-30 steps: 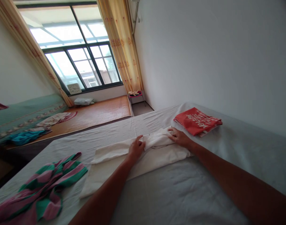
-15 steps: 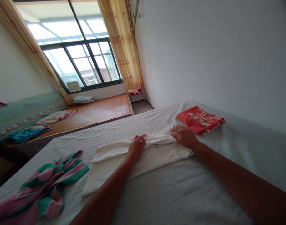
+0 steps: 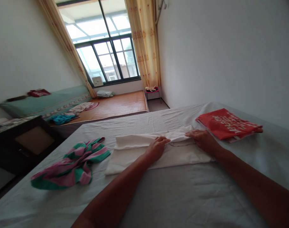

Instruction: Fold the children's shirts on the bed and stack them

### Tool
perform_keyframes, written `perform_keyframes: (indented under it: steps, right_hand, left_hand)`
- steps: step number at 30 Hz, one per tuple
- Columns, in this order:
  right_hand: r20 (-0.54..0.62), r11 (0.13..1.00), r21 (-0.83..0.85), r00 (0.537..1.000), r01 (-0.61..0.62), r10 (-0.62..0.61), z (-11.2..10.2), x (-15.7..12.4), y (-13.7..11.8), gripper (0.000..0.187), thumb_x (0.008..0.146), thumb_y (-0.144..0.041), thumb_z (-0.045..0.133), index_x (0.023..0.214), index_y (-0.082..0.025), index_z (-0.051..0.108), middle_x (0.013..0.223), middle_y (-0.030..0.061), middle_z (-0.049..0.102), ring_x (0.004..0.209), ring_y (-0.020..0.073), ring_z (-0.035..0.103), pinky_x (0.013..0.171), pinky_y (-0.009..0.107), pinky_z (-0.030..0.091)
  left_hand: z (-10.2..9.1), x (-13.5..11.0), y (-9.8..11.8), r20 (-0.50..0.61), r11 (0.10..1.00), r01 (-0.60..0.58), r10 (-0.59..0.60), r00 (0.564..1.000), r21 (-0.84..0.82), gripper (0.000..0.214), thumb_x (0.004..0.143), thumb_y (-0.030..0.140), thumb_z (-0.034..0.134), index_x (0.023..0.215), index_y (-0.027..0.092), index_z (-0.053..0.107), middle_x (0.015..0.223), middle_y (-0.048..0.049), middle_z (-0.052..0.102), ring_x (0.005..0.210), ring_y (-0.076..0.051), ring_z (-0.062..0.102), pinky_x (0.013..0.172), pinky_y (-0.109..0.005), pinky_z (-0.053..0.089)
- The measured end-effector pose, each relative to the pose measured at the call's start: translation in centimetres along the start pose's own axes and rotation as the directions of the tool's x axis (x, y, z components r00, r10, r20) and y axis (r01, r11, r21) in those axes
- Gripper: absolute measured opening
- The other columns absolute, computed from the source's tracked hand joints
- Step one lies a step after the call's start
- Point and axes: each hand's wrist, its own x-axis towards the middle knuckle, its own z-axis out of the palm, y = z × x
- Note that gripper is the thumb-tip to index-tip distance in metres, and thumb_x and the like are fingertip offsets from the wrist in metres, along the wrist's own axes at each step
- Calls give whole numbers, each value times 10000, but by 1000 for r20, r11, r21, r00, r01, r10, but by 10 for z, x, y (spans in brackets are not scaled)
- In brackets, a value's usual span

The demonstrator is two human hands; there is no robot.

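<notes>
A white shirt (image 3: pixel 132 158) lies folded lengthwise on the bed, its far side turned over in a long strip and a curved neckline showing near the middle. My left hand (image 3: pixel 157 146) is closed on the folded strip, fingertips at its edge. Farther right, my right hand (image 3: pixel 202 139) pinches the same strip near its right end. Just beyond my right hand rests a folded red shirt (image 3: pixel 226 123) with white lettering. A crumpled pink and green striped garment (image 3: pixel 75 164) lies to the left of the white shirt.
The bed (image 3: pixel 177 196) has a pale grey sheet and meets the wall on the right. A dark cabinet (image 3: pixel 37 145) stands at its left side. Beyond are a second bed with a brown mat (image 3: pixel 125 101), a small pink stool (image 3: pixel 152 91) and a window (image 3: pixel 108 60).
My view has turned left, so things sit farther right and more of the cabinet shows. Both hands stay at the white shirt's strip, their fingers now closed more firmly on its edge.
</notes>
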Motion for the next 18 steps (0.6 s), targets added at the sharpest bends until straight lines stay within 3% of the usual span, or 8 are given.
perform_keyframes:
  steps: [2,5,8,12,15,18]
  right_hand:
    - [33,1000,16,999,-16,15,4,-4,4,494,770,-40,430,1164,-236,655,1158,57,675,1114,226,591,973,392,441]
    - [45,998,61,999,-22,20,9,-9,8,465,794,-84,447,1189,-236,639,1190,55,657,1140,230,573,977,390,444]
    - [46,995,91,999,-29,24,9,-9,8,448,805,-101,447,1182,-240,645,1187,52,658,1139,230,572,982,387,442]
    - [58,997,58,997,-50,46,2,-6,1,471,792,-73,434,1178,-229,653,1175,67,664,1123,233,582,967,381,447]
    - [75,998,33,996,-48,45,-2,-6,-3,498,781,-54,427,1195,-224,645,1193,75,655,1137,230,572,966,384,441]
    - [119,999,22,992,-47,44,-6,-9,-4,526,747,-59,459,1206,-247,635,1220,63,640,1186,233,534,997,412,405]
  left_hand:
    - [-14,-3,-4,55,994,24,-30,998,103,457,799,93,473,1224,237,555,1220,-77,561,1135,-221,486,962,-354,430]
    - [-48,-13,-24,194,958,117,-170,966,260,358,707,92,530,1032,220,607,1062,-73,613,998,-230,548,864,-340,459]
    - [-87,-29,-52,332,909,196,-326,885,368,238,629,85,550,823,207,614,890,-54,637,837,-221,582,746,-309,456]
    - [-126,-47,-77,316,811,322,-509,801,488,221,579,95,534,750,210,614,782,-17,637,735,-198,564,647,-269,413]
    - [-141,-53,-85,391,807,349,-550,738,476,247,545,97,537,741,209,637,731,4,640,666,-178,548,594,-253,387]
    - [-147,-56,-89,531,815,420,-579,619,399,225,516,145,627,732,199,668,704,15,655,620,-168,551,565,-247,384]
